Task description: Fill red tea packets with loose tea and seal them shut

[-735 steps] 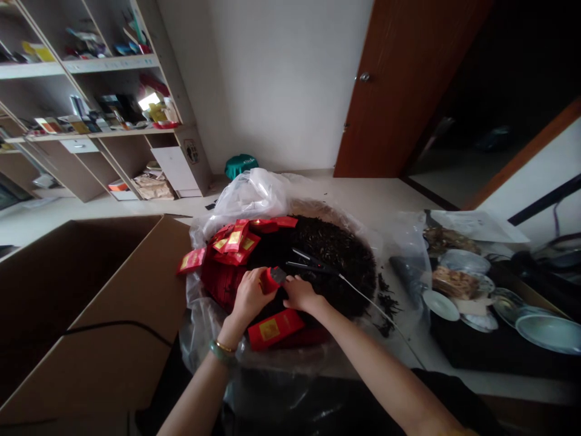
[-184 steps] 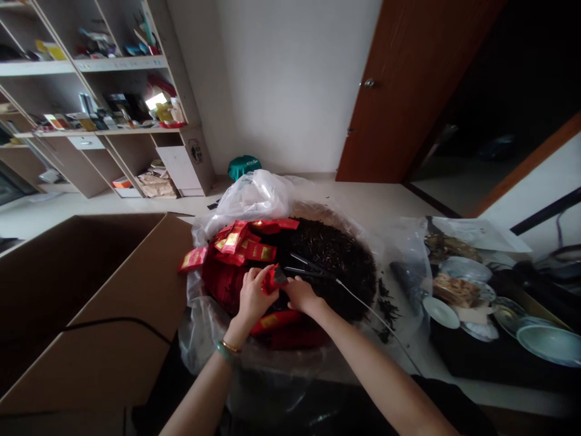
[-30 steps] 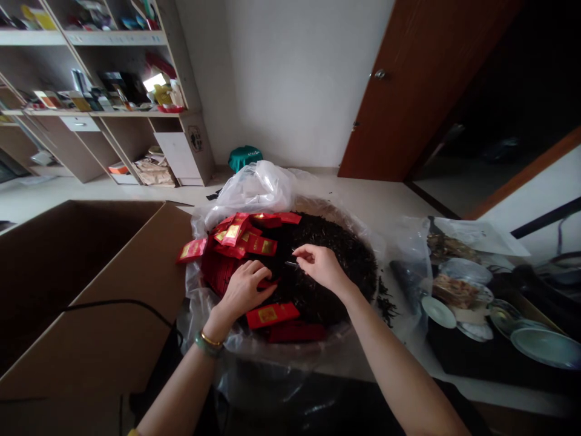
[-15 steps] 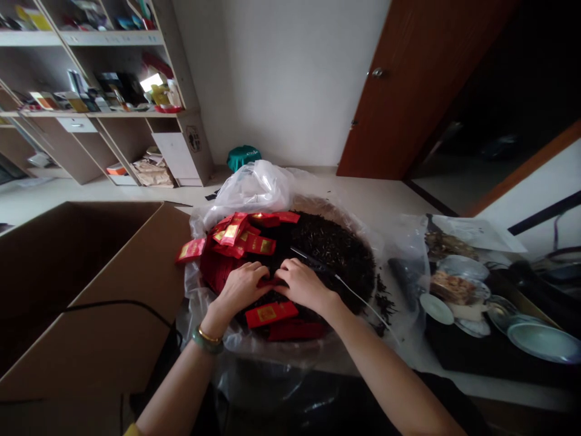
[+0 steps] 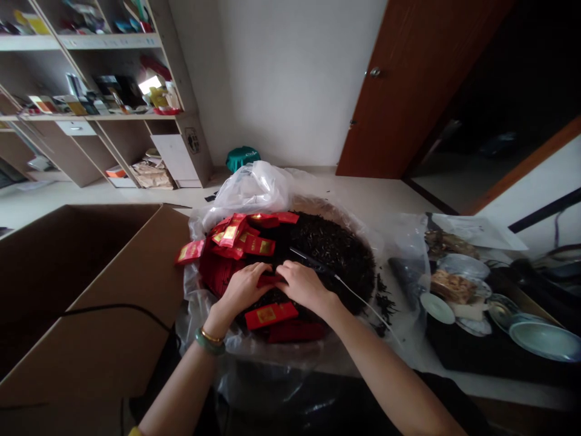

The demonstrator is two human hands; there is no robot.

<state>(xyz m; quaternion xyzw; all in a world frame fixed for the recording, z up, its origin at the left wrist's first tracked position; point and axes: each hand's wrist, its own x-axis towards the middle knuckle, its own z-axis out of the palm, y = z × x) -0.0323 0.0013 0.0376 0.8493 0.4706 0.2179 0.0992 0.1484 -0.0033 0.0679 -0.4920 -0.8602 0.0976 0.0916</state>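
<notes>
My left hand [image 5: 246, 284] and my right hand [image 5: 300, 280] meet over a heap of dark loose leaves, which look like tea leaves [image 5: 333, 242]. Between them both hands grip a red packet [image 5: 269, 280], mostly covered by my fingers. Just below it lies a flat red packet with a gold label [image 5: 271, 315], with a plainer dark red packet [image 5: 296, 331] beside that. Many red packets [image 5: 233, 233] are piled on the leaves beyond my left hand. A slim black tool with a white cord [image 5: 313, 261] rests on the leaves past my right hand.
Clear plastic sheeting [image 5: 254, 188] surrounds the leaves. A large open cardboard box [image 5: 122, 290] stands at left, a black cable across it. At right are bowls [image 5: 542, 338], a small dish [image 5: 437, 307] and a bag of brown pieces [image 5: 454, 284]. Shelves [image 5: 113, 115] and a door [image 5: 408, 79] stand behind.
Both hands stay in nearly the same place with the red packet between them; the fingers have shifted slightly. The packets and leaves around them look unchanged.
</notes>
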